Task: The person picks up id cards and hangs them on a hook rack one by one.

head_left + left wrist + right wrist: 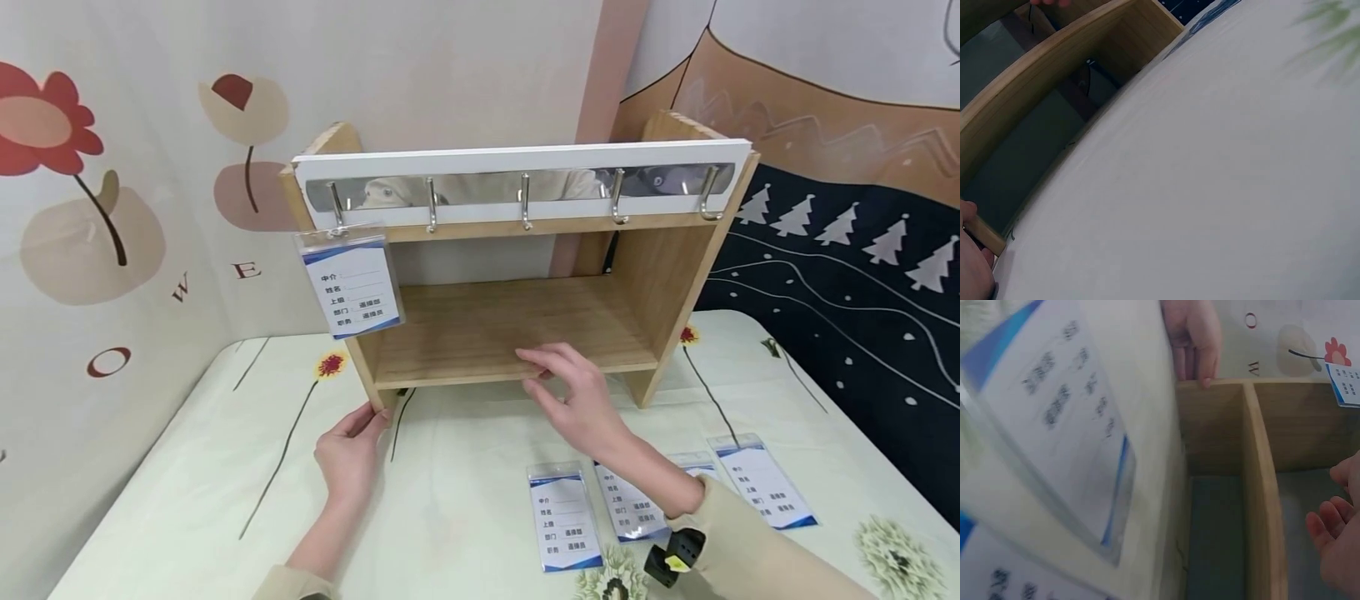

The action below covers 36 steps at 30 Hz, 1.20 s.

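Note:
A small wooden shelf (510, 329) stands on the table, a white rail with several metal hooks (525, 202) across its top. From the leftmost hook hangs a clear-sleeved name badge (352, 287). My left hand (348, 458) pinches the shelf's lower left front corner, thumb on the near side; the right wrist view shows this hand (1194, 334) at the side panel's end. My right hand (577, 400) is in front of the shelf board near its front edge, fingers loosely bent and nothing in them.
Several more name badges lie on the table at the front right, among them one badge (564, 521) left of my right forearm and another (761, 483) beyond it. A flower-printed cloth (450, 500) covers the table. Patterned curtains (465, 75) hang behind.

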Motion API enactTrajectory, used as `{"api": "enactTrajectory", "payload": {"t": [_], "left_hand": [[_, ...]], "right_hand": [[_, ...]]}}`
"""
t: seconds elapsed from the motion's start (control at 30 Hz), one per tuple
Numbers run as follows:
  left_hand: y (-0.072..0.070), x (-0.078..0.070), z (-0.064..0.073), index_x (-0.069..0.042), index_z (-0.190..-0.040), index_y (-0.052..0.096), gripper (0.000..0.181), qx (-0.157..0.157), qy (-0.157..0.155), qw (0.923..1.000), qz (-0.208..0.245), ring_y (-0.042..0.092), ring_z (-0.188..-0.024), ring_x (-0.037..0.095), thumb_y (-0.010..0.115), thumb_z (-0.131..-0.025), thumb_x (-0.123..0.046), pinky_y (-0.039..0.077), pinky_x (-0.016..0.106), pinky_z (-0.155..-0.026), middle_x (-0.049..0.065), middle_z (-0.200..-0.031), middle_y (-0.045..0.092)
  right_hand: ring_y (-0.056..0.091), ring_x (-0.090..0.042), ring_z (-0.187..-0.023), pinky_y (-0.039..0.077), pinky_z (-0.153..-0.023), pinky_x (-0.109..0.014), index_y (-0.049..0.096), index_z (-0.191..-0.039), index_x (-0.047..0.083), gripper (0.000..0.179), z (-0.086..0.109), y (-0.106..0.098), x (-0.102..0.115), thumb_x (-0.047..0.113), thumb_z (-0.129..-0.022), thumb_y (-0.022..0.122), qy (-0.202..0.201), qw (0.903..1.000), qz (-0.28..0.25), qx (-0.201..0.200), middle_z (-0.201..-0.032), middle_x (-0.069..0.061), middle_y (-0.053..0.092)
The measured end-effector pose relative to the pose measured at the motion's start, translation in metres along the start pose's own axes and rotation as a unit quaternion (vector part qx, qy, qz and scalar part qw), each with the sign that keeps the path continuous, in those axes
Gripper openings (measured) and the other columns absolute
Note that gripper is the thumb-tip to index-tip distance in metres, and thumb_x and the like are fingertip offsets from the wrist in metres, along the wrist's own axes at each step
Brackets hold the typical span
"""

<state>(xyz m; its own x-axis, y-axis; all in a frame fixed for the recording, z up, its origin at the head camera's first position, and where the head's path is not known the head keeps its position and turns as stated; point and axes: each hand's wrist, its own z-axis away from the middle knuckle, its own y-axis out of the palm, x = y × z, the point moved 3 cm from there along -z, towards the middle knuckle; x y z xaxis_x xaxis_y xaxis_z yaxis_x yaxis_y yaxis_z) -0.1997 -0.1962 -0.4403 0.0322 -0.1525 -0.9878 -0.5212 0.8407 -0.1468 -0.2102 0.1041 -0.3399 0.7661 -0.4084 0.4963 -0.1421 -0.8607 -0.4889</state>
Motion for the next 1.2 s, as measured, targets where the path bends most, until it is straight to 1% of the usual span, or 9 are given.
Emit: {"api": "enactTrajectory", "payload": {"t": [0.13,0.33,0.43,0.53,0.63,0.77,0.87,0.97,1.2], "left_hand": [[0.0,0.0,0.0,0.004,-0.123,0.072,0.033,0.002,0.0,1.0,-0.002,0.064,-0.079,-0.012,0.076,-0.092,-0.01,0.053,0.009,-0.074,0.022,-0.118,0.071],[-0.001,0.001,0.0,0.002,-0.123,0.072,0.034,0.005,-0.004,1.0,-0.008,0.066,-0.083,-0.008,0.076,-0.093,-0.012,0.053,0.009,-0.073,0.022,-0.118,0.071],[-0.002,0.001,-0.001,0.002,-0.123,0.072,0.034,0.003,-0.003,0.9999,-0.011,0.067,-0.084,-0.007,0.076,-0.093,-0.013,0.053,0.009,-0.073,0.021,-0.118,0.072],[-0.001,0.002,-0.001,0.002,-0.123,0.073,0.033,-0.001,-0.001,0.9999,-0.011,0.066,-0.083,-0.007,0.076,-0.093,-0.012,0.053,0.01,-0.073,0.02,-0.117,0.072],[-0.001,0.002,-0.001,0.002,-0.123,0.073,0.033,-0.004,-0.001,0.9999,-0.01,0.066,-0.081,-0.009,0.076,-0.093,-0.012,0.053,0.01,-0.073,0.02,-0.116,0.073],[-0.002,0.002,-0.001,0.002,-0.123,0.073,0.033,-0.004,0.0,1.0,-0.006,0.066,-0.082,-0.008,0.076,-0.093,-0.012,0.053,0.01,-0.073,0.021,-0.117,0.072],[-0.002,0.002,-0.001,0.003,-0.122,0.073,0.033,-0.004,0.002,1.0,-0.006,0.068,-0.085,-0.004,0.076,-0.093,-0.012,0.053,0.01,-0.073,0.021,-0.116,0.072],[-0.001,0.002,-0.001,0.002,-0.122,0.073,0.033,-0.002,0.0,1.0,-0.009,0.068,-0.086,-0.003,0.076,-0.093,-0.013,0.053,0.009,-0.073,0.021,-0.117,0.072],[-0.001,0.002,-0.001,0.002,-0.123,0.073,0.034,0.002,-0.004,0.9999,-0.009,0.067,-0.084,-0.006,0.076,-0.093,-0.013,0.053,0.009,-0.073,0.02,-0.117,0.072]], "right_hand": [[0.067,-0.027,-0.09,0.059,-0.074,-0.039,0.07,-0.124,0.0,0.039,0.014,-0.006,-0.006,-0.007,-0.086,0.077,0.028,0.9986,0.018,0.042,-0.113,-0.012,0.07],[0.068,-0.022,-0.087,0.056,-0.071,-0.03,0.071,-0.125,0.004,0.04,0.033,-0.013,-0.015,-0.003,-0.086,0.079,0.06,0.994,0.048,0.078,-0.111,-0.006,0.071],[0.068,-0.02,-0.086,0.057,-0.07,-0.033,0.07,-0.127,0.004,0.043,0.041,-0.016,-0.019,-0.003,-0.085,0.08,0.079,0.991,0.048,0.097,-0.112,-0.006,0.071],[0.069,-0.021,-0.087,0.059,-0.072,-0.038,0.069,-0.127,0.003,0.044,0.049,-0.018,-0.023,-0.004,-0.085,0.079,0.098,0.9866,0.043,0.123,-0.11,-0.008,0.071],[0.068,-0.02,-0.088,0.059,-0.075,-0.038,0.069,-0.127,0.001,0.041,0.057,-0.019,-0.026,-0.002,-0.087,0.078,0.123,0.9781,0.038,0.163,-0.109,-0.011,0.071],[0.067,-0.014,-0.09,0.059,-0.077,-0.033,0.067,-0.13,-0.001,0.039,0.066,-0.021,-0.031,0.003,-0.092,0.075,0.164,0.9595,0.032,0.227,-0.111,-0.009,0.071],[0.066,-0.013,-0.091,0.058,-0.078,-0.03,0.066,-0.131,-0.001,0.04,0.072,-0.022,-0.033,0.005,-0.092,0.075,0.18,0.9481,0.028,0.261,-0.111,-0.007,0.071],[0.065,-0.014,-0.093,0.057,-0.079,-0.03,0.066,-0.131,-0.001,0.042,0.076,-0.021,-0.035,0.006,-0.091,0.077,0.189,0.9414,0.025,0.278,-0.112,-0.005,0.071],[0.061,-0.011,-0.091,0.055,-0.078,-0.029,0.068,-0.126,-0.002,0.042,0.082,-0.022,-0.037,0.007,-0.087,0.081,0.187,0.9335,0.029,0.305,-0.104,0.003,0.068]]}}
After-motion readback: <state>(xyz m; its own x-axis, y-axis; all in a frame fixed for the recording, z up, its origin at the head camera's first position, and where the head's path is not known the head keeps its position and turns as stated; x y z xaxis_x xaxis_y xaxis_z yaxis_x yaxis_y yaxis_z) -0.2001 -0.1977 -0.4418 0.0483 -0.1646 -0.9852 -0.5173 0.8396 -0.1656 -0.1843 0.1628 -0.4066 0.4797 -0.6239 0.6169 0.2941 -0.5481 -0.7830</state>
